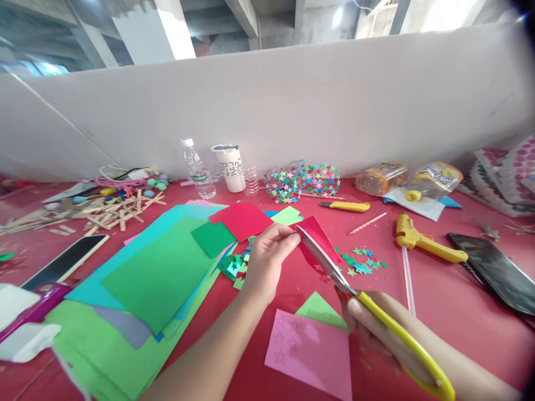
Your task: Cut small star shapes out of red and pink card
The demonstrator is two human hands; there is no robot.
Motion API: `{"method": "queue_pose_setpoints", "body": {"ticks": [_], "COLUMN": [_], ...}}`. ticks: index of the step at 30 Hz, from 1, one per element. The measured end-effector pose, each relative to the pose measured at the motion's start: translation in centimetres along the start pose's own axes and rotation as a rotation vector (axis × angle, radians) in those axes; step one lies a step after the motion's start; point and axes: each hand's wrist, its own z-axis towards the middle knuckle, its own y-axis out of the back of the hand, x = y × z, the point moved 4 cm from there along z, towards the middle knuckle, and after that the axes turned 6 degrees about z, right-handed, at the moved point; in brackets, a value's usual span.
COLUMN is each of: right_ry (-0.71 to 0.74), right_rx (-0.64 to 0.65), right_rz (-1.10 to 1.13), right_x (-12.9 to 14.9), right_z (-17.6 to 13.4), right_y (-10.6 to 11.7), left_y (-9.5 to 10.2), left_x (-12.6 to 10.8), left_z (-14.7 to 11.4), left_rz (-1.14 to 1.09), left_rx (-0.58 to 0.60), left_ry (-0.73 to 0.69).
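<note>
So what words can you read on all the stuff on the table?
Water bottle: green label with white print, too blurred to read.
White cup: dark scribbly marks, not readable.
Two yellow snack packets: print too small to read.
Pink paper: only faint drawn stars, no words.
Nothing readable on the scissors or the red paper in the hands.

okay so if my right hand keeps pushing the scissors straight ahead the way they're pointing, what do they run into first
The right hand aims the yellow scissors up and to the left. Their blades already meet the red paper pinched by the left hand; past it, probably the left thumb and fingertips, though depth is unclear.
</note>
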Motion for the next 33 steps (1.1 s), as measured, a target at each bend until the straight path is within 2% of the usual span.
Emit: {"method": "queue_pose_setpoints", "body": {"ticks": [4,7,14,18,22,26,30,33], "right_ry": [-0.012,-0.046,-0.031,-0.036,0.014,0.105,0.098,0.132], "right_rx": [0.011,-0.028,-0.018,-0.035,-0.119,-0.285,-0.34,-0.39], "right_rz": [0.004,-0.021,-0.103,-0.082,-0.007,-0.017,0.042,0.112], "right_x": [-0.2,-0.3,1.5,1.4,1.0,1.6,1.8,1.5], "right_z": [0.2,0.3,0.2,0.3,0.6,0.9,1.1,1.1], "right_y": [0.0,0.1,0.2,0.2,0.7,1.9,2.3,2.6], "left_y": [0.0,0.1,0.0,-0.2,-0.2,-1.1,-2.3,-2.4], "left_x": [0.0,0.1,0.2,0.1,0.4,1.4,2.3,2.6], "left_z": [-0.1,0.0,0.0,-0.1,0.1,-0.3,-1.2,-1.3], "left_rz": [0.033,0.033,-0.004,-0.039,-0.105,-0.136,-0.066,-0.006], "left_rx": [0.004,0.001,-0.016,-0.038,-0.062,0.05,0.192,0.262], "left_ry": [-0.001,-0.011,-0.002,0.012,0.086,0.201,0.26,0.249]}}
